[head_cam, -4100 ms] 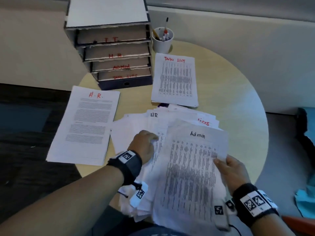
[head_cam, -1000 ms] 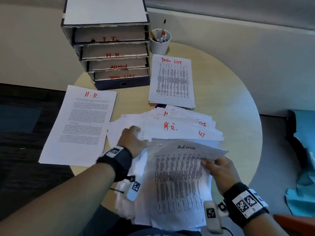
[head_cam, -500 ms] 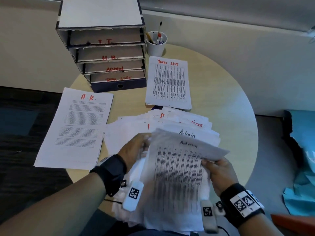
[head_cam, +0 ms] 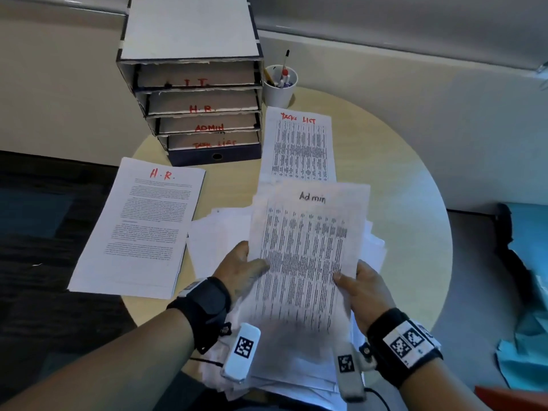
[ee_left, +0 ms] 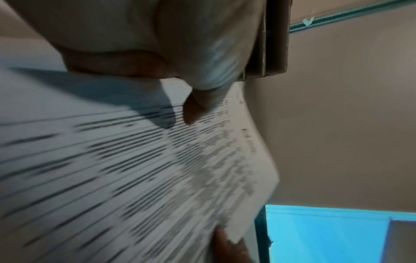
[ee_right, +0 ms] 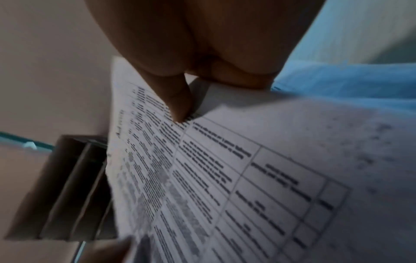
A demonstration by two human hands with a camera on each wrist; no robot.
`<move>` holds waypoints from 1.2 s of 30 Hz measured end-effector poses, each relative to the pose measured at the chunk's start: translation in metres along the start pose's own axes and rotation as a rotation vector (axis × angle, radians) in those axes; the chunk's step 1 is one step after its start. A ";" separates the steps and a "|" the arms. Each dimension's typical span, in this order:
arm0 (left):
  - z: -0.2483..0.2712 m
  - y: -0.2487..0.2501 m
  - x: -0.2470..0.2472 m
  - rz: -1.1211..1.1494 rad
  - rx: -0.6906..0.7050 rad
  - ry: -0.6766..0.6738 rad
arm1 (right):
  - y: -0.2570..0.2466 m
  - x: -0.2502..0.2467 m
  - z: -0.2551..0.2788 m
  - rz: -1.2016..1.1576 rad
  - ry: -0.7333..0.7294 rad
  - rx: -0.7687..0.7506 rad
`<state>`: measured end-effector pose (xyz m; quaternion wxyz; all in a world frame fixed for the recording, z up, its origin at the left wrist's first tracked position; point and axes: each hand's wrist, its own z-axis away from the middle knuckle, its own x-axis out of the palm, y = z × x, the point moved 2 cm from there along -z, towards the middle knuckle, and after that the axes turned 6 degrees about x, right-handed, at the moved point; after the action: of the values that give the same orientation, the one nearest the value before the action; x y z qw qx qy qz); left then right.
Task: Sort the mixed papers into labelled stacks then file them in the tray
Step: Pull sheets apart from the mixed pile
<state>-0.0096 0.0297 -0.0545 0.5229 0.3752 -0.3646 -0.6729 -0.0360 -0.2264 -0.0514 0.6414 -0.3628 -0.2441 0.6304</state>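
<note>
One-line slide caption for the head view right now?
Both hands, left hand and right hand, lift Admin sheets above the unsorted pile, between H.R. stack and Tasks List stack.

Black wristbands (head_cam: 204, 304), 2 white marker tags, possibly wired, bare forearms

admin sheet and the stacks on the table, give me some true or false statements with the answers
1. Both hands hold the Admin sheet, left hand on its left edge, right hand on its right edge. True.
2. An Admin stack already lies sorted on the table. False: only the H.R. stack and the Tasks List stack are laid out.
3. The tray has four labelled shelves. True.
4. The H.R. stack lies right of the tray. False: it lies in front of the tray, to the left.
5. The cup of pens stands right of the tray. True.
</note>
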 end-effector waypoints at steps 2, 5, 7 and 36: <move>0.001 0.001 -0.005 -0.204 -0.010 0.033 | -0.006 0.003 0.004 -0.054 0.031 -0.001; 0.004 0.029 -0.013 -0.429 0.114 0.140 | -0.033 -0.003 0.014 0.307 0.363 -0.110; 0.008 0.064 -0.010 -0.758 0.257 0.136 | -0.070 0.000 0.035 0.551 0.475 -0.548; 0.035 0.117 -0.029 -0.113 0.662 0.253 | -0.109 0.018 0.062 0.085 0.303 -0.538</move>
<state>0.0149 0.0401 0.0678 0.3759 0.6241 -0.4741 -0.4945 -0.0135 -0.1924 0.0689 0.5244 -0.6192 -0.2887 0.5082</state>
